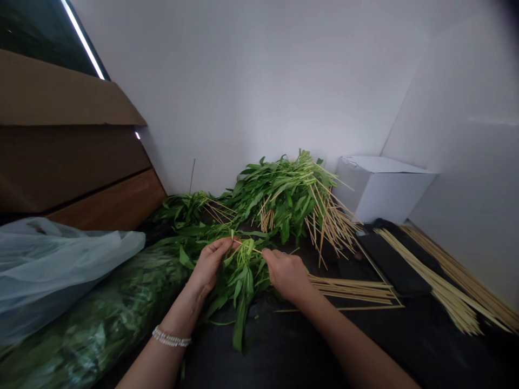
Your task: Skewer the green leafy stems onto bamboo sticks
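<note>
Both of my hands meet at the middle over a small bunch of leafy greens [239, 281] threaded on a thin wooden skewer [256, 250]. My left hand [213, 262] pinches a green stem [232, 234] by the skewer's left end; the fingertips are partly hidden. Closed around the right part of the same skewer is my right hand [286, 274]. Pale stems are gathered on the stick between the hands, and long leaves hang down toward me. A white beaded bracelet [171, 338] circles my left wrist.
Skewered greens [279, 194] are heaped at the back. Loose skewers [357, 289] lie right of my right hand, with bundled sticks [441, 292] farther right. A clear bag of leaves [109, 313] and cardboard box [68, 162] stand left. A white box [381, 189] sits back right.
</note>
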Tool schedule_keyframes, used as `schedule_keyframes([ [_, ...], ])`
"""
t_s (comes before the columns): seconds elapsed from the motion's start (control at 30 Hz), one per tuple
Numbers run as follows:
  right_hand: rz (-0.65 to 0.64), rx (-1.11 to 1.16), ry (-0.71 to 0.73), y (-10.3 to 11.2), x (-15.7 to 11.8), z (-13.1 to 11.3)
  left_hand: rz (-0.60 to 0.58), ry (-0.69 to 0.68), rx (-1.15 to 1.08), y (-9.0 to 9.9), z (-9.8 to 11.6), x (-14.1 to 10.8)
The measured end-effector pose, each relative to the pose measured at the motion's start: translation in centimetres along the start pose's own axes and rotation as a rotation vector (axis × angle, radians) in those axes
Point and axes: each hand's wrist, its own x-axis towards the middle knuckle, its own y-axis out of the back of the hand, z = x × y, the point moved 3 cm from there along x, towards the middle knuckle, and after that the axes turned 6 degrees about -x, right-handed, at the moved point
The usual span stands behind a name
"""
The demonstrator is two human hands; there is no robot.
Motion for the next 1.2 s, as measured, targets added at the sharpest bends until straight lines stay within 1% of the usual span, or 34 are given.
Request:
schedule_keyframes([
  [0.37, 0.033, -0.007, 0.002, -0.15, -0.09, -0.02, 0.011, -0.004, 0.002, 0.25, -0.14, 0.19],
  [0.6, -0.003, 0.001, -0.003, -0.11, 0.01, -0.04, 0.008, -0.009, 0.018, 0.61, -0.27, 0.43],
  [0.9, 0.002, -0.018, 0.014, -0.06, -0.02, -0.07, -0.012, -0.033, 0.118, 0.26, 0.02, 0.07],
  [1.0, 0.002, -0.018, 0.014, -0.09, -0.02, -0.12, 0.000, -0.046, 0.133, 0.27, 0.02, 0.04],
  [1.2, 0.012, -0.011, 0.024, -0.09, -0.08, -0.21, 0.012, 0.001, 0.104, 0.41, -0.41, 0.10],
])
